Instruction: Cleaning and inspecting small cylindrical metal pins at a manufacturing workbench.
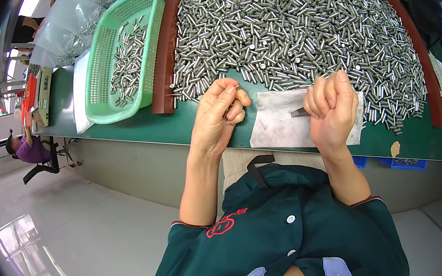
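Green bench (137, 129): pin heap (295, 24) beyond both hands; tweezers (298, 112) in right hand (333, 110).

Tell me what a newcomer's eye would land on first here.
The huge heap of small metal cylinders filling the green bench inside a red-brown border strip. Then the left hand pinching one cylinder, the right hand gripping a dark tool above a white cloth; a mint basket sits left.
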Action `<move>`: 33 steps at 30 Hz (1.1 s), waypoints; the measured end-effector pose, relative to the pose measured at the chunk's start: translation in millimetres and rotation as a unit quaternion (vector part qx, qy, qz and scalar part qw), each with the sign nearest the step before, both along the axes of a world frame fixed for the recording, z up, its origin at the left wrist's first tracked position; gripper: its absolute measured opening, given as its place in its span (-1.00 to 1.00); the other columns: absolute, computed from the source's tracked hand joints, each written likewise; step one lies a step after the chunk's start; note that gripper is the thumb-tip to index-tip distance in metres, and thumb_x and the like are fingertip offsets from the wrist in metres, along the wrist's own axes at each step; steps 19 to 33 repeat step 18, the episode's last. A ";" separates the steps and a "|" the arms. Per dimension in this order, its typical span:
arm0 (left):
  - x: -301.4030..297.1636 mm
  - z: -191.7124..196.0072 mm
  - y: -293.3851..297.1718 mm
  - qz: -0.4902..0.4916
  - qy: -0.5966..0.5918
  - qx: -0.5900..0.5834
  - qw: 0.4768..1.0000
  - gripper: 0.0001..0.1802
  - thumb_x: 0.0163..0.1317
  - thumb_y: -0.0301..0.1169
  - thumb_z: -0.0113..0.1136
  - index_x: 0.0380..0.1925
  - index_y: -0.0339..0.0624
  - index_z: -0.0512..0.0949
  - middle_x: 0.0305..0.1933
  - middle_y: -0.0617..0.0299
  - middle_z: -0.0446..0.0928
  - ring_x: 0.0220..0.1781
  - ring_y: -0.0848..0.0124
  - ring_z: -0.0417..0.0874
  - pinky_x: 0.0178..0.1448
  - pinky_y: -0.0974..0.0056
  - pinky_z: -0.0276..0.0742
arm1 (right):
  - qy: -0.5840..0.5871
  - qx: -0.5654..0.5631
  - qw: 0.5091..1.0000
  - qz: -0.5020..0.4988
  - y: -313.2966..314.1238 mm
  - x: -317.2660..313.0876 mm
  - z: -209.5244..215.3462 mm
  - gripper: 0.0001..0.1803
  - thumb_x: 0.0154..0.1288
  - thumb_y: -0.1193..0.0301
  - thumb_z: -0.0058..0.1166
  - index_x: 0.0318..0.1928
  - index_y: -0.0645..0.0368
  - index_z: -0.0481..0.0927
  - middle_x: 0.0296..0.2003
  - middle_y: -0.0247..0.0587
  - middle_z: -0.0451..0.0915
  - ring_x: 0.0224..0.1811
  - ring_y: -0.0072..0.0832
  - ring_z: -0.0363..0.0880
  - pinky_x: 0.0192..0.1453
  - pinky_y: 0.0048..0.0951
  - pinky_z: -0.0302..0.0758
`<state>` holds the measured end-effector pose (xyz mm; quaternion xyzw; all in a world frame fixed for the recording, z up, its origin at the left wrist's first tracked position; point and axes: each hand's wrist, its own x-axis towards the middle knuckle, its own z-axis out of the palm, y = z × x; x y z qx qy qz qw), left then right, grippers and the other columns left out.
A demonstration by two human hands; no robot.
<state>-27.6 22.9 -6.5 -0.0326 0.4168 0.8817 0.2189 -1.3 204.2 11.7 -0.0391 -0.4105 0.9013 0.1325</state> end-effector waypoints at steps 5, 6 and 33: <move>0.3 1.6 0.9 0.000 -0.005 0.000 1.000 -0.85 0.25 -0.40 -0.14 -0.26 -0.19 0.39 -0.52 0.13 0.41 -0.68 0.64 0.08 -0.60 0.55 -0.01 | 0.000 0.001 1.000 -0.004 0.0 -0.5 -1.1 -0.57 0.32 0.34 -0.38 -0.74 0.08 0.06 -0.83 -0.43 0.04 -0.79 -0.71 -0.10 -0.73 -0.62 -0.10; 0.3 1.7 0.6 0.000 -0.005 0.000 1.000 -0.85 0.25 -0.40 -0.14 -0.26 -0.19 0.39 -0.52 0.13 0.41 -0.68 0.64 0.08 -0.60 0.55 -0.01 | 0.000 0.000 1.000 -0.003 -0.1 -0.4 -1.1 -0.56 0.32 0.34 -0.38 -0.74 0.08 0.06 -0.83 -0.43 0.04 -0.79 -0.71 -0.10 -0.73 -0.62 -0.10; 0.1 -3.5 -6.7 0.005 -0.027 0.048 0.998 -0.76 0.27 -0.27 -0.16 -0.28 -0.23 0.30 -0.58 0.10 0.42 -0.68 0.60 0.12 -0.57 0.51 0.05 | -0.008 -0.036 0.999 -0.007 4.2 -1.2 -3.0 -0.57 0.34 0.29 -0.40 -0.71 0.08 0.05 -0.84 -0.41 0.05 -0.81 -0.70 -0.13 -0.75 -0.63 -0.11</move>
